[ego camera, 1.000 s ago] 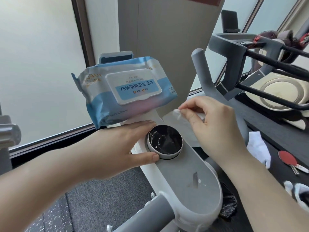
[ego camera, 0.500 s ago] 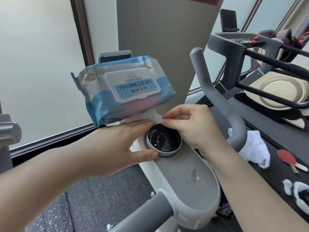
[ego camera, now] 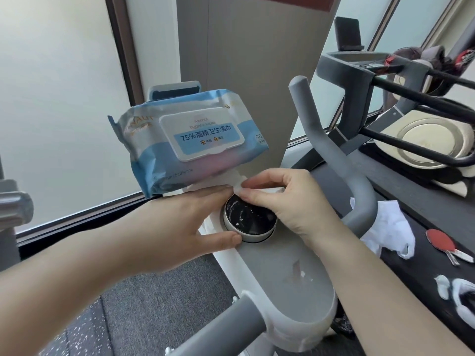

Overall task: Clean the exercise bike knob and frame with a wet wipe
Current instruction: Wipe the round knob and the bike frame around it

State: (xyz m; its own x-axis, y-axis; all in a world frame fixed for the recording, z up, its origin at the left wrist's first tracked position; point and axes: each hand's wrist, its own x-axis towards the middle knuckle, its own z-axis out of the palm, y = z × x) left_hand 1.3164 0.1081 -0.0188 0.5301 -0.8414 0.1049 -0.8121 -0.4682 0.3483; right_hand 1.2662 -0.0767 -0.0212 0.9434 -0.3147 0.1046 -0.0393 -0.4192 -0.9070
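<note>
The one knob (ego camera: 249, 220) sits at the frame's (ego camera: 288, 283) upper end, its black face streaked, so cleaning looks barely begun. The right hand (ego camera: 285, 201) pinches one wet wipe (ego camera: 240, 188) at its far rim; the left hand (ego camera: 185, 222), fingers straight, steadies the knob. One wipe pack (ego camera: 187, 140) rests above.

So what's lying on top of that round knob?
The right hand presses a wet wipe on the knob's far edge. Its smeared black face shows; the part beneath the fingers is hidden.
</note>
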